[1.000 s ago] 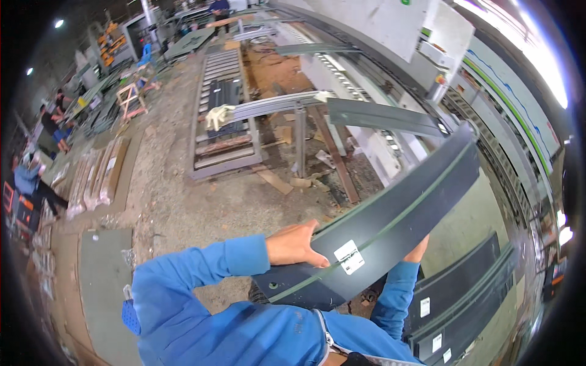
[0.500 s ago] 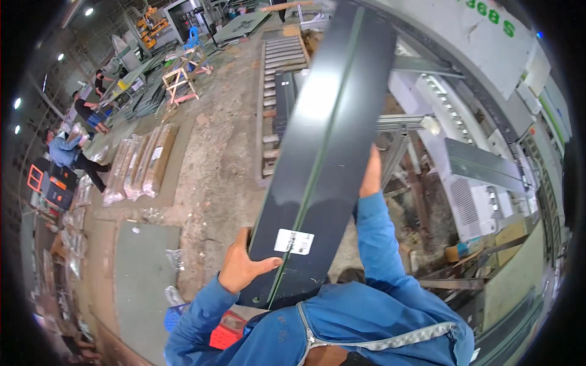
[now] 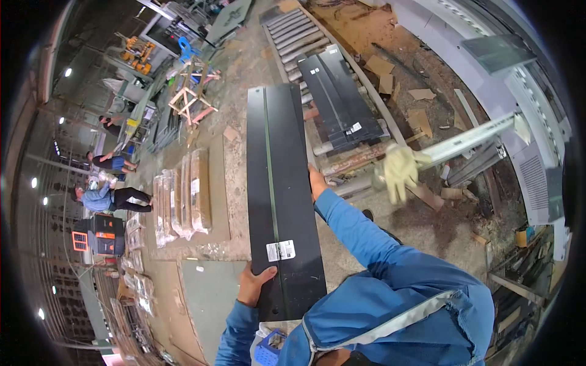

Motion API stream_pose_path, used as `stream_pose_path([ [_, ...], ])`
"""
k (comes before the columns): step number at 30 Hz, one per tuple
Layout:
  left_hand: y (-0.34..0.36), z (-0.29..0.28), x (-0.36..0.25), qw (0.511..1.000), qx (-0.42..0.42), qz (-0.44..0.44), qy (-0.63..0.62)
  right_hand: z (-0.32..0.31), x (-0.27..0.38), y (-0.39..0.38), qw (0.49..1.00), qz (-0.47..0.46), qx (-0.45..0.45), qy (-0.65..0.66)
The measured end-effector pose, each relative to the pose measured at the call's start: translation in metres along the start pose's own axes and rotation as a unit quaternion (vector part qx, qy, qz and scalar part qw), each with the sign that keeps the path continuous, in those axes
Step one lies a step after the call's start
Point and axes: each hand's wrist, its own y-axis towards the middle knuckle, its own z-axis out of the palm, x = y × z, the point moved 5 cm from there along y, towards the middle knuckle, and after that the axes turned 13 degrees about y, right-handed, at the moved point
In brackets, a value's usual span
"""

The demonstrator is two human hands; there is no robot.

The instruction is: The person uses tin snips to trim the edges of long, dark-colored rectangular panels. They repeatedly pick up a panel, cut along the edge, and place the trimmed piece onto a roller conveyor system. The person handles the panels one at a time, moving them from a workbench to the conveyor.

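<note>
Both my hands grip a long dark grey board (image 3: 293,201) with a green groove along its length and a white label (image 3: 281,251) near its close end. My left hand (image 3: 256,284) clasps the left edge by the label, thumb lying on the face and fingers hidden behind. My right hand (image 3: 316,183) is closed on the right edge farther up, its fingertips out of sight. A second edge shows at the board's upper right, but whether it is another board I cannot tell. Beyond, similar dark boards (image 3: 339,100) lie on a roller conveyor (image 3: 293,30).
A pale glove (image 3: 401,171) hangs at the end of a metal rail (image 3: 473,139) on my right, beside a white machine (image 3: 531,165). Wrapped brown bundles (image 3: 198,189) lie on the floor to the left. Several people (image 3: 101,198) are farther left. A blue basket (image 3: 267,351) is close by.
The board has swung leftward from its slant and now points nearly straight ahead, away from the machine. My view has turned right-to-left with it, and the boards on the conveyor are uncovered.
</note>
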Motion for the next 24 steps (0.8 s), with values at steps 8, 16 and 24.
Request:
stream_pose_path([
  [8,0.257,0.010,0.042,0.983,0.130,-0.090,-0.098,-0.052,0.016,0.266,0.987,-0.052,-0.132,-0.078],
  [16,0.546,0.049,0.109,0.978,0.169,-0.083,-0.095,-0.019,0.088,0.468,0.947,-0.140,-0.208,-0.200],
  [24,0.793,0.133,0.088,0.985,0.124,-0.002,-0.119,-0.018,0.234,0.713,0.929,-0.227,-0.214,-0.197],
])
